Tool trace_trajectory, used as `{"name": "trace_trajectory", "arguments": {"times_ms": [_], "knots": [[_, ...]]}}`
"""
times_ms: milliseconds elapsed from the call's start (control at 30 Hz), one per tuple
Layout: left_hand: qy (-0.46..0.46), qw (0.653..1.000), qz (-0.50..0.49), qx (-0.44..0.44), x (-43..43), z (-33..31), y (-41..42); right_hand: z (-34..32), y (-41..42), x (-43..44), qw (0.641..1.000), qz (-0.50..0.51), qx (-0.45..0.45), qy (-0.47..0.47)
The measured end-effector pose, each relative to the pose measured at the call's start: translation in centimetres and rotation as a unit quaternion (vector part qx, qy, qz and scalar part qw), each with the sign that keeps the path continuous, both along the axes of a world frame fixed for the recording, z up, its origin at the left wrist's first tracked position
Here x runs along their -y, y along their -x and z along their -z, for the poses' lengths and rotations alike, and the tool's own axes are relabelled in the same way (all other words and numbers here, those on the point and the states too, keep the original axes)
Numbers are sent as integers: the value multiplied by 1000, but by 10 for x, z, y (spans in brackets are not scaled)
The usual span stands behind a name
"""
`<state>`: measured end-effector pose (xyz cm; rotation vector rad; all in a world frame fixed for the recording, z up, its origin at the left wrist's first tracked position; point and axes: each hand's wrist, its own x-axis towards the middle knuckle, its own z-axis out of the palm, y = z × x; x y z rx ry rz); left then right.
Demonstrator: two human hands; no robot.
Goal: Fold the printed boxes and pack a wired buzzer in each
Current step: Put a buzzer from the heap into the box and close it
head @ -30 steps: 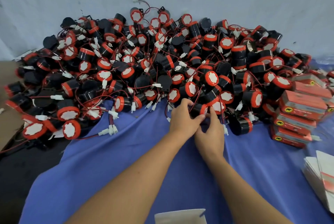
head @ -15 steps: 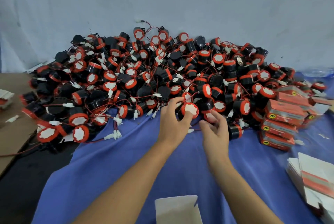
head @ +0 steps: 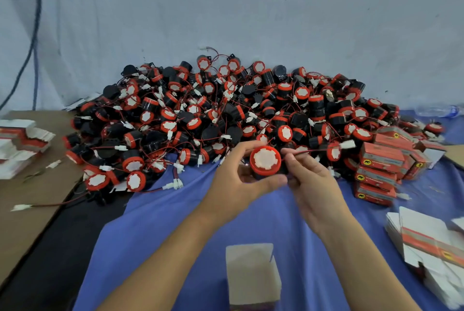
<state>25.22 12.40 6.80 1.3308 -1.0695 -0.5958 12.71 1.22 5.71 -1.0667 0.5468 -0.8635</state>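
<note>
My left hand [head: 237,180] grips a black buzzer with a red rim and white face [head: 265,160], lifted just in front of the big pile of buzzers [head: 226,115]. My right hand [head: 310,180] pinches the buzzer's red wire [head: 316,151], which runs right to a white connector [head: 347,144]. An open folded white box [head: 252,275] stands on the blue cloth [head: 155,230] near me, between my forearms.
Packed red printed boxes [head: 381,167] are stacked at the right. Flat unfolded boxes lie in a stack at the near right [head: 426,243] and another at the left [head: 20,145] on brown cardboard [head: 30,210]. A grey wall stands behind the pile.
Both hands have pulled one buzzer out of the pile and raised it toward me, its wire trailing right. The camera has tilted up, so the folded box shows more.
</note>
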Motion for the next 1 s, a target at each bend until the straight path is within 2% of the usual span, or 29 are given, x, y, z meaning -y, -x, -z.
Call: {"name": "trace_trajectory", "arguments": {"times_ms": [67, 200, 267, 333, 433, 533, 600, 733, 867, 933, 1000], "knots": [[-15, 999, -12, 49, -19, 0, 3, -4, 10, -11, 999, 28, -17, 39], [-62, 992, -36, 104, -62, 5, 5, -20, 38, -28, 995, 87, 40, 34], [-94, 985, -63, 127, -84, 14, 9, -26, 52, -39, 992, 86, 14, 96], [-118, 978, -86, 151, -103, 25, 17, -28, 60, -52, 976, 75, -46, 197], [-117, 969, -95, 196, -121, 46, 34, -24, 61, -70, 928, 63, -143, 338], [-125, 959, -117, 226, -124, 65, 42, -14, 56, -87, 892, 32, -209, 399], [-118, 943, -125, 286, -123, 75, 42, -6, 51, -96, 862, 9, -257, 437], [-104, 889, -107, 433, -127, 99, 42, 13, 53, -103, 807, -41, -356, 469], [-148, 837, -134, 509, -133, 113, 48, 27, 56, -105, 744, -66, -441, 498], [-145, 833, -155, 511, -134, 116, 52, 29, 57, -107, 705, -59, -469, 528], [-159, 841, -176, 486, -133, 113, 58, 28, 56, -109, 695, -48, -476, 537]]}}
